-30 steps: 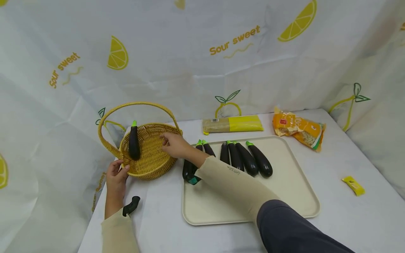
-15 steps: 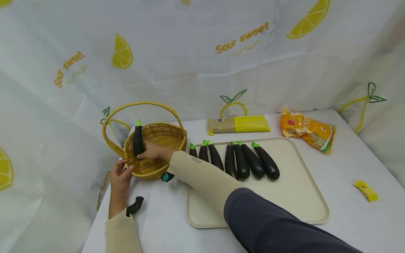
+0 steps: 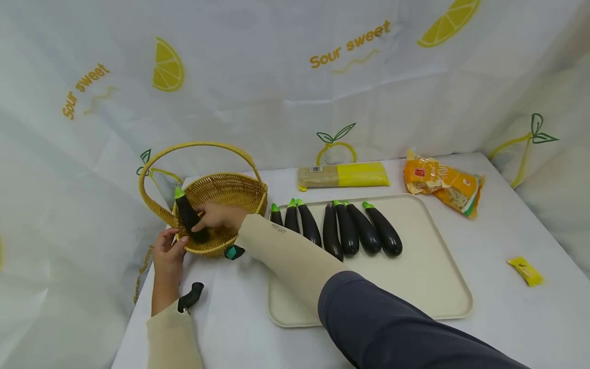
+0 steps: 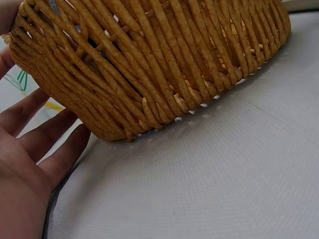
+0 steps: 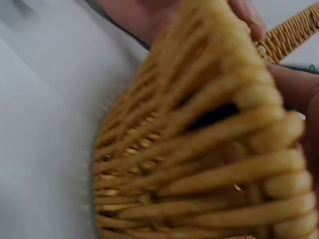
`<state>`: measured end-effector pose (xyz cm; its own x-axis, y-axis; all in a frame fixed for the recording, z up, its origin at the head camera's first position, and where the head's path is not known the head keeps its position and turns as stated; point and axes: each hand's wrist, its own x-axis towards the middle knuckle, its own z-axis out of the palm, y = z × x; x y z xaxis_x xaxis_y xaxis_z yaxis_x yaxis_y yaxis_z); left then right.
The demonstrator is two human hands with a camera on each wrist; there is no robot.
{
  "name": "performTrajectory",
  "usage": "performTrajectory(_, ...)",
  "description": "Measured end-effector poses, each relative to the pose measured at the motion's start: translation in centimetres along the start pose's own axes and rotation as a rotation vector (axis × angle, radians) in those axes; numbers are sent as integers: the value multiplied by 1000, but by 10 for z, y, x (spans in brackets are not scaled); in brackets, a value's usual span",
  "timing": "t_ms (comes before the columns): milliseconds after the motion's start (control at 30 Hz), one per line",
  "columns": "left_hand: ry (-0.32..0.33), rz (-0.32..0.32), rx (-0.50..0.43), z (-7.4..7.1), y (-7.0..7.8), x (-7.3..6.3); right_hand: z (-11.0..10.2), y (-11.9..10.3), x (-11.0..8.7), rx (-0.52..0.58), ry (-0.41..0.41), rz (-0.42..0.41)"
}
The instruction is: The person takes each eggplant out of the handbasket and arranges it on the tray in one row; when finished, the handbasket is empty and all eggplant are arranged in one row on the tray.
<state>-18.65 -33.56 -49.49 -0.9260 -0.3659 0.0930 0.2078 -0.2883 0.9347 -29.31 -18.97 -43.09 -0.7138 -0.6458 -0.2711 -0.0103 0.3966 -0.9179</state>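
A woven wicker basket [image 3: 230, 189] with a tall arched handle stands at the left of the table. Inside its left side leans a dark eggplant [image 3: 184, 209] with a green stem end. My right hand [image 3: 218, 216] reaches into the basket and grips this eggplant around its lower half, partly covering it. At the basket's front left rim my left hand [image 3: 169, 251] holds the edge between thumb and fingers. The left wrist view shows its other fingers [image 4: 60, 134] spread along the outside of the wicker wall. In the right wrist view the basket wall hides most of the eggplant.
A beige tray [image 3: 369, 292] with several eggplants [image 3: 345, 230] lies right of the basket, partly under my right forearm. Behind it are a yellow-and-tan packet [image 3: 343, 175] and an orange bag [image 3: 444, 184]. A small yellow packet [image 3: 525, 271] lies at the right.
My right hand has moved left within the basket and taken hold of the eggplant. The eggplant's stem end has tipped to the left. My left hand has stayed at the rim.
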Motion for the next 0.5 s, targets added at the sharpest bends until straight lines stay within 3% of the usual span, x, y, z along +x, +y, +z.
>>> performTrajectory(100, 0, 7, -16, 0, 1, 1, 3, 0, -4, -62, -17, -9)
performTrajectory(267, 11, 6, -15, 3, 1, 2, 0, -3, -13, 2, 74, -27)
performTrajectory(500, 20, -6, 19, -1, 1, -1, -27, 6, -39, 147, 120, -59)
